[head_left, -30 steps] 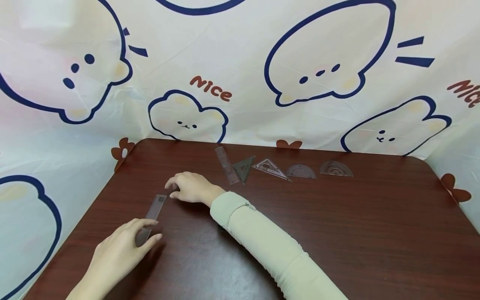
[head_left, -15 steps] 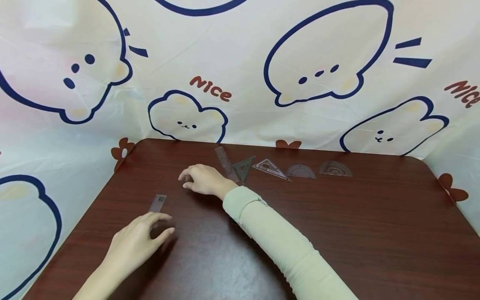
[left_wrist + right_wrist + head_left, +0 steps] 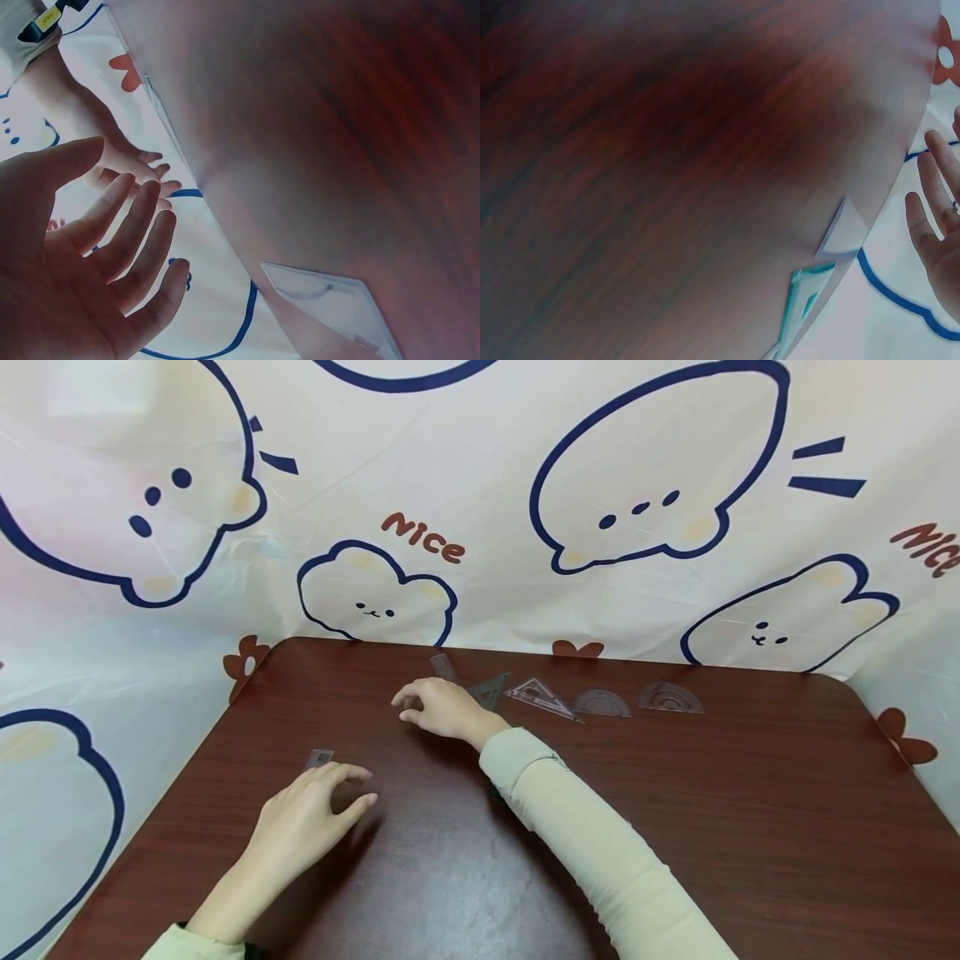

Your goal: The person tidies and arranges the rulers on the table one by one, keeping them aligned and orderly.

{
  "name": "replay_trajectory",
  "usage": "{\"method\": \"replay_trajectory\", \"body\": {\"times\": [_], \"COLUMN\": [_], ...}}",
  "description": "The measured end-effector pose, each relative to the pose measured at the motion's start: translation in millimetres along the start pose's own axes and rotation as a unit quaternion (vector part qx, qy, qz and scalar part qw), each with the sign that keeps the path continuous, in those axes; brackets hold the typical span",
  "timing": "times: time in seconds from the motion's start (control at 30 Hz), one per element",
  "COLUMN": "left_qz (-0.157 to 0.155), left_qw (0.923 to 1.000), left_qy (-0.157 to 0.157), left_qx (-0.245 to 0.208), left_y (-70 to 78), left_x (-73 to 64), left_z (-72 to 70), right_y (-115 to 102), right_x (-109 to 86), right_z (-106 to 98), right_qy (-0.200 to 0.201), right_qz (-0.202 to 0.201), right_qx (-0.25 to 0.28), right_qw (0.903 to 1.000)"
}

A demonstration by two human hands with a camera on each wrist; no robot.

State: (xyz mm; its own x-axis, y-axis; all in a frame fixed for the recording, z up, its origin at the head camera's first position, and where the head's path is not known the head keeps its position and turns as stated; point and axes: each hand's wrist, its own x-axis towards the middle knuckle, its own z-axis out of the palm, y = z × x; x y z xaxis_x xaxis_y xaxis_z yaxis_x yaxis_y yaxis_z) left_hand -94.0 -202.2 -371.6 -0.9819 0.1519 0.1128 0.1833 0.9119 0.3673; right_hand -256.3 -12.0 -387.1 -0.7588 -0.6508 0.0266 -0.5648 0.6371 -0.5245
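Above the left part of the worktop [image 3: 675, 827], we see the left hand [image 3: 303, 814] with its fingers loosely bent, the thumb well apart from them and nothing held between. Farther off and to the right, the right hand [image 3: 446, 706] has the same relaxed shape, its fingers pointing left and likewise gripping nothing. Under the left hand we make out the far end of a clear ruler [image 3: 318, 758]; the rest is hidden, and we cannot tell whether the hand touches it. Just beyond the right hand, a far ruler [image 3: 444, 667] shows only its far end.

Right of that ruler, we find a greenish set square [image 3: 491, 691], partly covered by the right hand, then a clear set square [image 3: 546, 702], a protractor [image 3: 602, 703] and, at the right end of the row, a second protractor [image 3: 671, 698]. A pale sleeve [image 3: 600, 835] covers the right arm. Behind the worktop we see a white sheet [image 3: 480, 593] printed with blue-outlined animals and brown flowers.
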Motion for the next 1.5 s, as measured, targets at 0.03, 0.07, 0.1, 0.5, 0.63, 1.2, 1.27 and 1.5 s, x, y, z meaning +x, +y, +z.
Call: {"method": "replay_trajectory", "body": {"times": [0.03,0.07,0.1,0.5,0.63,1.2,1.27,1.5], "left_qz": [-0.001,-0.002,-0.002,0.017,0.015,0.005,-0.003,-0.029], "left_qw": [1.0,1.0,1.0,0.9998,0.9998,0.9996,0.9995,0.9985], "left_qy": [-0.001,-0.001,-0.002,-0.01,-0.014,-0.005,-0.003,-0.017], "left_qx": [-0.001,-0.003,-0.004,0.001,0.005,-0.027,-0.032,-0.042], "left_y": [0.5,0.8,1.2,13.7,18.3,34.2,36.9,46.0], "left_x": [2.0,4.1,6.0,25.4,32.4,65.3,69.2,84.6], "left_z": [0.4,0.8,1.3,11.4,14.1,23.8,24.8,30.5], "right_y": [3,5,8,31,37,52,52,55], "right_x": [-0.6,-1.4,-2.0,-8.1,-7.4,4.3,5.8,13.2], "right_z": [-2,-4,-5,-21,-25,-53,-54,-52], "right_qy": [0.003,0.006,0.009,0.022,0.022,0.033,0.029,0.019], "right_qz": [0.003,0.008,0.012,0.042,0.038,0.071,0.071,0.077], "right_qx": [0.003,0.006,0.008,0.028,0.014,0.01,0.009,-0.009], "right_qw": [1.0,0.9999,0.9999,0.9985,0.9989,0.9969,0.997,0.9968]}}
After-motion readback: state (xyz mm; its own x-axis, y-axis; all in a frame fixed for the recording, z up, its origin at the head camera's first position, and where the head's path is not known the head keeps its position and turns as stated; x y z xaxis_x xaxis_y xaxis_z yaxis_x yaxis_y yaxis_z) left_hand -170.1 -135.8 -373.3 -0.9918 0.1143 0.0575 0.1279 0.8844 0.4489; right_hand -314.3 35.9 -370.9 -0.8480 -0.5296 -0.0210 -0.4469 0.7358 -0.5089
